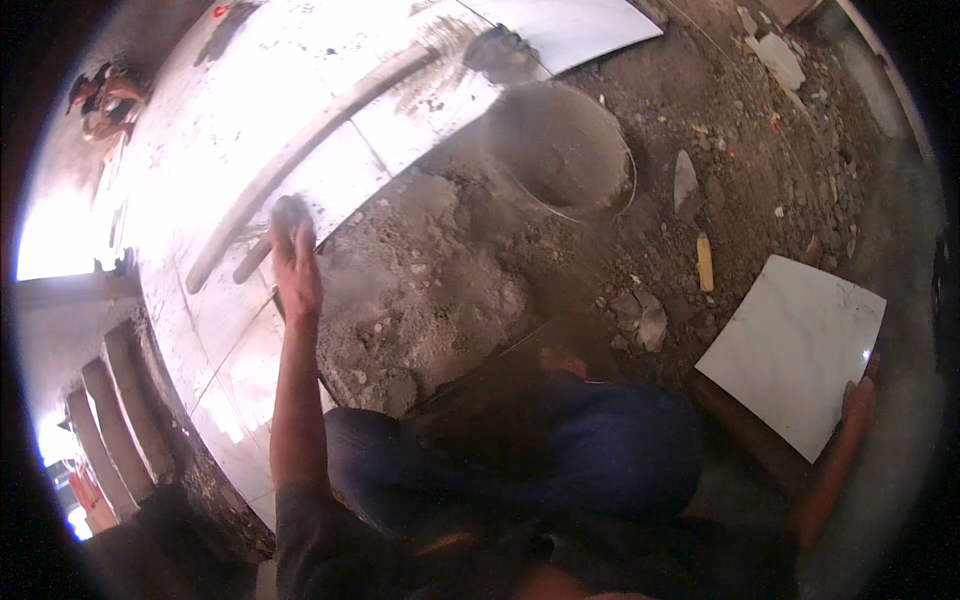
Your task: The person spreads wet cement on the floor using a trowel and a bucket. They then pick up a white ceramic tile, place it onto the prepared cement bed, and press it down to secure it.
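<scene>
The broad run of pale, glossy floor tiles (300, 110) already laid fills the upper left of the view, streaked with grey smears and crossed by a long straight wooden batten (300, 150) lying on top. Beside it, the bed of rough grey mortar and rubble (430, 290) lies bare and lumpy, reaching right across stony ground; judging from this, the laid part is done up to that edge and the mortar patch has yet to be levelled and covered.

A round grey metal bucket (560, 145), coated with cement, stands at the far side of the mortar. A loose square white marble-patterned tile (795, 350) rests on the dirt at the right, not yet set into the floor.

The person crouches, dark blue trousers filling the lower middle. The right hand (857, 405) sits at the loose tile's lower corner, touching its edge; whether the fingers curl under it cannot be told. The left hand (292, 255) reaches to the boundary between laid tiles and mortar, fingers closed around something small and grey with a short handle-like piece beside it, too blurred to identify.

A small yellowish wooden peg (705, 262) lies on the dirt between bucket and loose tile.
</scene>
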